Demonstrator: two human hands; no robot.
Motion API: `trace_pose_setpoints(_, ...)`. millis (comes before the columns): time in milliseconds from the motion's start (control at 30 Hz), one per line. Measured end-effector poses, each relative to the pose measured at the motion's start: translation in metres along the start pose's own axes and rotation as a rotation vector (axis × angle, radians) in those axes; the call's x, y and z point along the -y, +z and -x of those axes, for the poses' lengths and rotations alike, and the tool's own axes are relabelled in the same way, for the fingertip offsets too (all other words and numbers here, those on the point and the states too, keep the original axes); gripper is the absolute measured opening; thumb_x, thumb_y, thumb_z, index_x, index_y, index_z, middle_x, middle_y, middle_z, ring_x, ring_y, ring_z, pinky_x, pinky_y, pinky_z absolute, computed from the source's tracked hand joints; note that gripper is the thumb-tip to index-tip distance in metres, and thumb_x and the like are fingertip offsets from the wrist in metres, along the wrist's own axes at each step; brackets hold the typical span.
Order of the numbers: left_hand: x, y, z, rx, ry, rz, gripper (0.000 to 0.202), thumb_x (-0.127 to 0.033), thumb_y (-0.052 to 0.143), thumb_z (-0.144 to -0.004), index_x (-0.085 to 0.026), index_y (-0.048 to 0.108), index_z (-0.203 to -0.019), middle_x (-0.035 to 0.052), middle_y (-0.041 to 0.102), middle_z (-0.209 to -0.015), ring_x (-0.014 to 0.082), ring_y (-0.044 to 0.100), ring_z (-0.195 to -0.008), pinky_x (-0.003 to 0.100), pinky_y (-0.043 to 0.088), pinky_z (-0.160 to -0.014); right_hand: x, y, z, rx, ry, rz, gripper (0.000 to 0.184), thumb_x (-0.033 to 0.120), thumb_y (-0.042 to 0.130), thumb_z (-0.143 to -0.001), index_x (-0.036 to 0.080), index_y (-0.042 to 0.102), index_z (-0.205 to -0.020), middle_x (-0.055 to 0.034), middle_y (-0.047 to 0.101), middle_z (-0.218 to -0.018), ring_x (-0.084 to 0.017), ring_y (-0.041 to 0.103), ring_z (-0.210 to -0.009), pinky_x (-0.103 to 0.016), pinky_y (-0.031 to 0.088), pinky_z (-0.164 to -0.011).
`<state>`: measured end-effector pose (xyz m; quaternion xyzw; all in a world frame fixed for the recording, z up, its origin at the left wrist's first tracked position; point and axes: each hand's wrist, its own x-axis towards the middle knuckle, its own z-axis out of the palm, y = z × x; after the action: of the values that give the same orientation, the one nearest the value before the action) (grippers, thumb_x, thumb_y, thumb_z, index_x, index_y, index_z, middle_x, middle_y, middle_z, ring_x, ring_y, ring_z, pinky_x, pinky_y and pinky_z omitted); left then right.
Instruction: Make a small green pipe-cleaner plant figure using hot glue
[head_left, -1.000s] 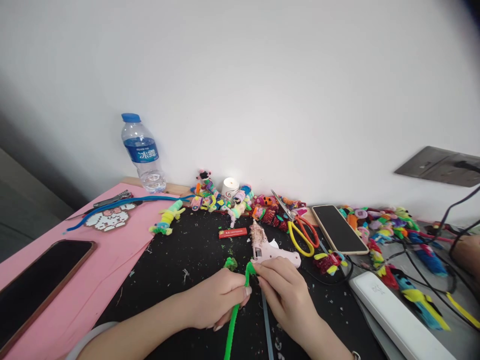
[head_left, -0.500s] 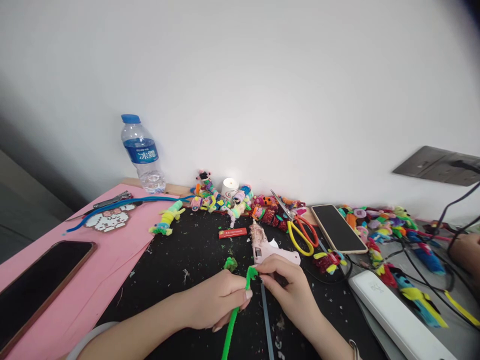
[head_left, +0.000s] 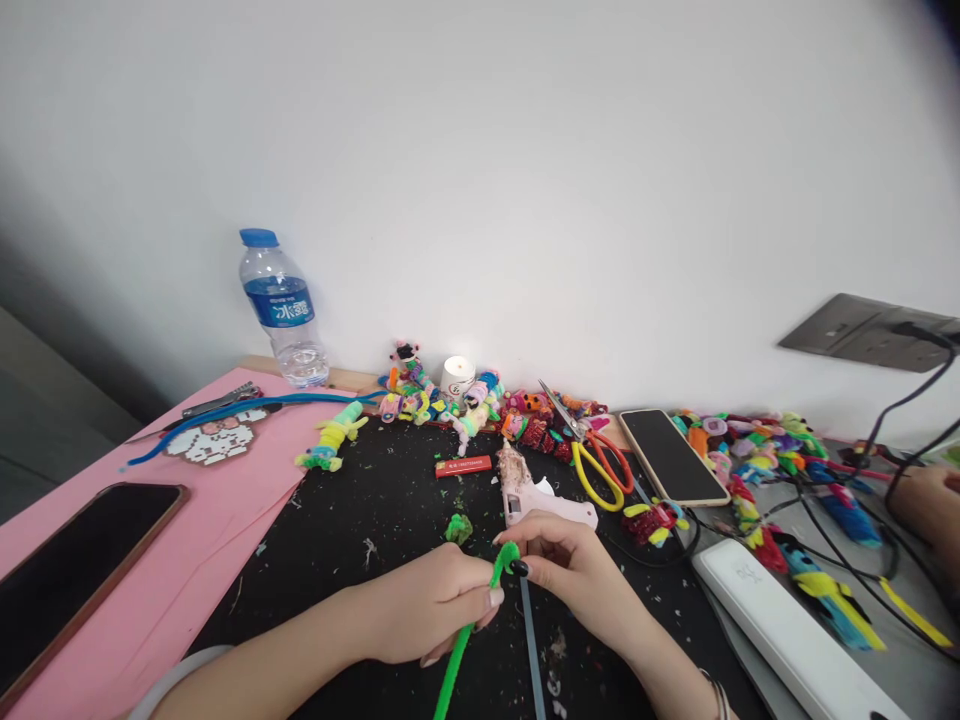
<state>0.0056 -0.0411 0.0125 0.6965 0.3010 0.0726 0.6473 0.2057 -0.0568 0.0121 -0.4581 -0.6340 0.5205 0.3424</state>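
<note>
A bright green pipe cleaner point(head_left: 454, 668) runs up from the bottom edge through my left hand point(head_left: 424, 605), pinched between thumb and fingers. Its top end bends over into a small hook. My right hand point(head_left: 576, 572) has thumb and index finger at that hooked end, the dark thumbnail against it. Just beyond my hands lies a small green fuzzy clump point(head_left: 459, 528) on the black mat point(head_left: 330, 560). A pale pink glue gun point(head_left: 551, 503) rests behind my right hand, and a grey strip point(head_left: 531, 640) lies below it.
Yellow-and-red-handled scissors point(head_left: 600, 470), a red stick-like packet point(head_left: 463, 466), and a phone point(head_left: 675, 458) lie farther back. Several pipe-cleaner figures line the wall. At left are a bottle point(head_left: 279, 310) and another phone point(head_left: 82, 570); at right, a white device point(head_left: 787, 630), cables and another person's hand point(head_left: 926, 510).
The green pipe cleaner's tip has curled over further into a hook. My right index finger has lifted off slightly, with the thumb now against the curl. My left hand keeps its grip.
</note>
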Motion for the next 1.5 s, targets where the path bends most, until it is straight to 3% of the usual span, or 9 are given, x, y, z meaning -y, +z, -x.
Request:
trace_pose_setpoints(233, 0.001, -0.001, -0.001, -0.008, -0.003, -0.006, 0.030, -0.036, 0.035, -0.088, -0.019, 0.043, -0.064, -0.0078, 0.034, -0.032, 0.0084, 0.034, -0.028, 0.016, 0.029, -0.034, -0.001, 0.001, 0.001, 0.007, 0.017, -0.001, 0.011, 0.024, 0.064, -0.077, 0.020, 0.068, -0.086, -0.0017, 0.060, -0.077, -0.015, 0.052, -0.068, -0.026, 0.040, -0.063)
trace_pose_setpoints(567, 0.000, 0.001, 0.000, -0.019, -0.002, -0.016, 0.031, -0.037, 0.035, -0.088, -0.019, 0.045, -0.065, -0.0080, 0.035, -0.033, 0.0081, 0.034, -0.029, 0.017, 0.030, -0.036, 0.006, 0.007, 0.003, -0.060, 0.015, 0.114, 0.007, 0.013, 0.061, -0.075, 0.017, 0.065, -0.077, 0.0019, 0.054, -0.069, -0.010, 0.045, -0.060, -0.022, 0.036, -0.056)
trace_pose_setpoints(967, 0.002, 0.002, -0.001, -0.029, 0.003, -0.026, 0.033, -0.041, 0.036, -0.088, -0.018, 0.048, -0.068, -0.0089, 0.036, -0.034, 0.0072, 0.035, -0.029, 0.017, 0.032, -0.037, 0.003, 0.009, 0.003, -0.135, -0.033, 0.197, 0.006, 0.013, 0.059, -0.074, 0.017, 0.062, -0.076, 0.0024, 0.050, -0.065, -0.010, 0.042, -0.056, -0.022, 0.034, -0.052)
trace_pose_setpoints(1100, 0.002, 0.002, -0.002, -0.042, 0.004, 0.002, 0.033, -0.041, 0.036, -0.088, -0.018, 0.049, -0.067, -0.0090, 0.036, -0.032, 0.0073, 0.034, -0.028, 0.018, 0.032, -0.037, 0.003, 0.007, 0.004, -0.152, -0.057, 0.208, 0.011, 0.015, 0.061, -0.074, 0.020, 0.063, -0.084, 0.0007, 0.052, -0.072, -0.011, 0.041, -0.058, -0.023, 0.033, -0.052)
trace_pose_setpoints(1300, 0.004, 0.002, -0.005, -0.073, -0.031, 0.122, 0.034, -0.043, 0.037, -0.087, -0.018, 0.046, -0.067, -0.0098, 0.033, -0.028, 0.0071, 0.030, -0.025, 0.017, 0.023, -0.030, 0.002, -0.004, 0.002, -0.198, -0.081, 0.016, 0.052, 0.023, 0.068, -0.071, 0.028, 0.048, -0.119, 0.0003, 0.048, -0.086, -0.011, 0.036, -0.062, -0.021, 0.031, -0.051)
trace_pose_setpoints(1400, 0.008, 0.001, -0.006, -0.095, -0.047, 0.206, 0.032, -0.044, 0.037, -0.087, -0.019, 0.044, -0.067, -0.0102, 0.033, -0.028, 0.0071, 0.028, -0.024, 0.017, 0.021, -0.028, 0.000, -0.010, 0.001, -0.199, -0.149, -0.129, 0.052, 0.030, 0.069, -0.072, 0.028, 0.048, -0.119, -0.0012, 0.048, -0.093, -0.012, 0.039, -0.066, -0.022, 0.034, -0.055)
trace_pose_setpoints(1500, 0.011, 0.000, -0.007, -0.099, -0.052, 0.246, 0.032, -0.043, 0.038, -0.087, -0.019, 0.043, -0.067, -0.0104, 0.034, -0.028, 0.0066, 0.028, -0.024, 0.016, 0.023, -0.028, 0.000, -0.013, 0.001, -0.230, -0.172, -0.199, 0.040, 0.033, 0.067, -0.074, 0.025, 0.055, -0.111, -0.0019, 0.051, -0.093, -0.012, 0.042, -0.070, -0.023, 0.037, -0.062)
